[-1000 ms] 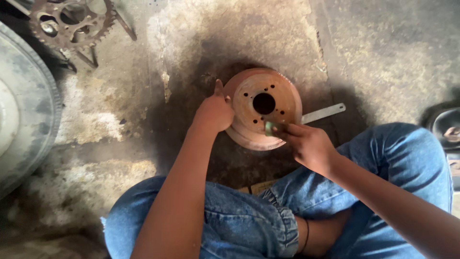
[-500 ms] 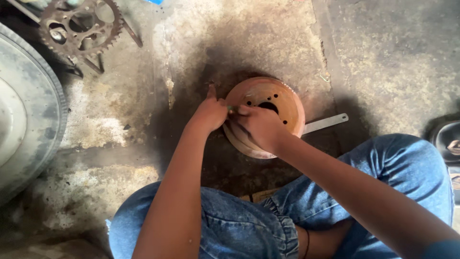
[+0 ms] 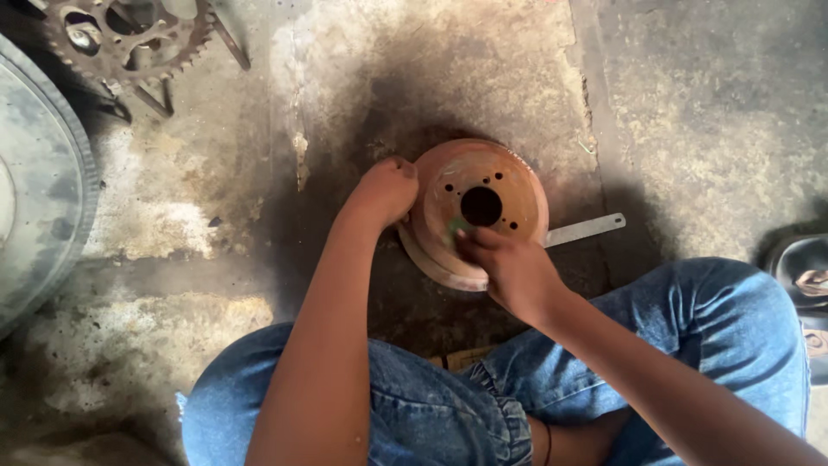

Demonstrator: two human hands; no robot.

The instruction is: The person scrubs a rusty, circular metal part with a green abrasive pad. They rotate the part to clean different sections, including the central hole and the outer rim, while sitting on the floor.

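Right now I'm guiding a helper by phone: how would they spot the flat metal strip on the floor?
Start at the rusty round drum on the concrete floor, held by the left hand and rubbed by the right hand. The metal strip sticks out from under the drum's right side. It is the only pale, straight, thin piece; the toothed sprocket lies far off, top left.

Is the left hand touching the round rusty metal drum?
Touching. The head view shows the left hand curled against the left rim of the round rusty metal drum, with no gap visible between them.
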